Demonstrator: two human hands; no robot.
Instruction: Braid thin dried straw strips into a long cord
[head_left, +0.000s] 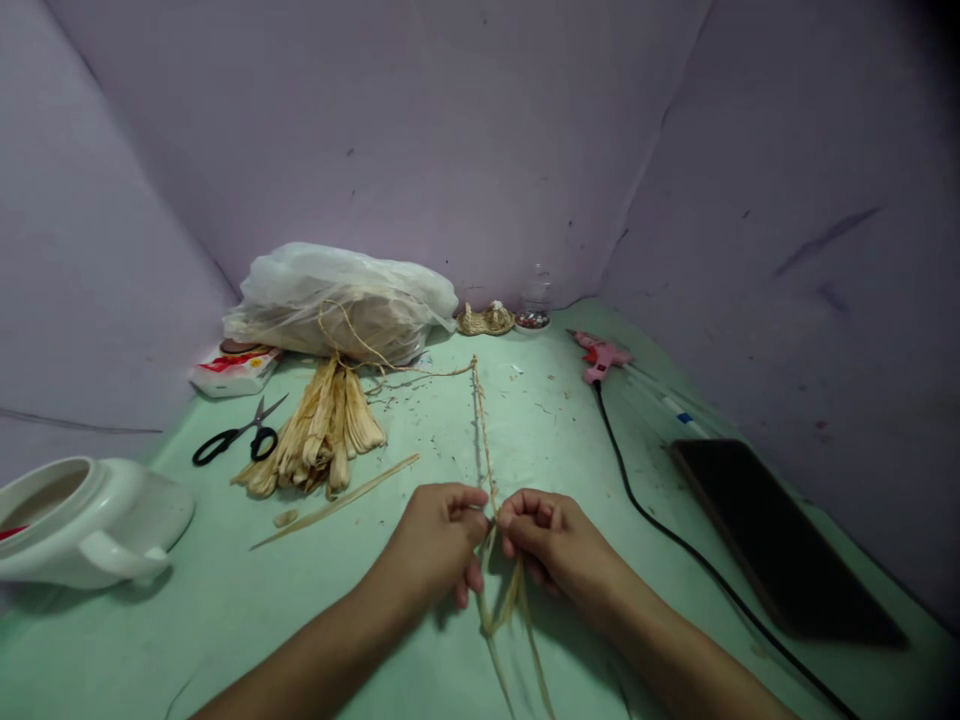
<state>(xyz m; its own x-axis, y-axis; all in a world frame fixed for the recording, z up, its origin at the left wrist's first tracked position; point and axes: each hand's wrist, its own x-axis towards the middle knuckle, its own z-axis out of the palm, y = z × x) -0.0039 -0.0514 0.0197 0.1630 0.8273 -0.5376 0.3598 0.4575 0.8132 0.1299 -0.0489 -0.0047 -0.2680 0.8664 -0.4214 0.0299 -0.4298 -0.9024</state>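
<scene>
Both hands meet at the near end of a thin braided cord of dried plant fibre. My left hand pinches the strands from the left, thumb and forefinger together. From the right, my right hand pinches them too, its fingers curled. Loose flat fibre strips hang below the fingers toward me. At its far end the cord bends left and runs toward a tied bundle of dried fibre strips. A single loose strip lies left of my left hand.
Black-handled scissors, a white pitcher-like container and a plastic bag lie to the left and back. A small woven piece sits by the wall. At right are a pink glue gun, its black cord and a dark tablet.
</scene>
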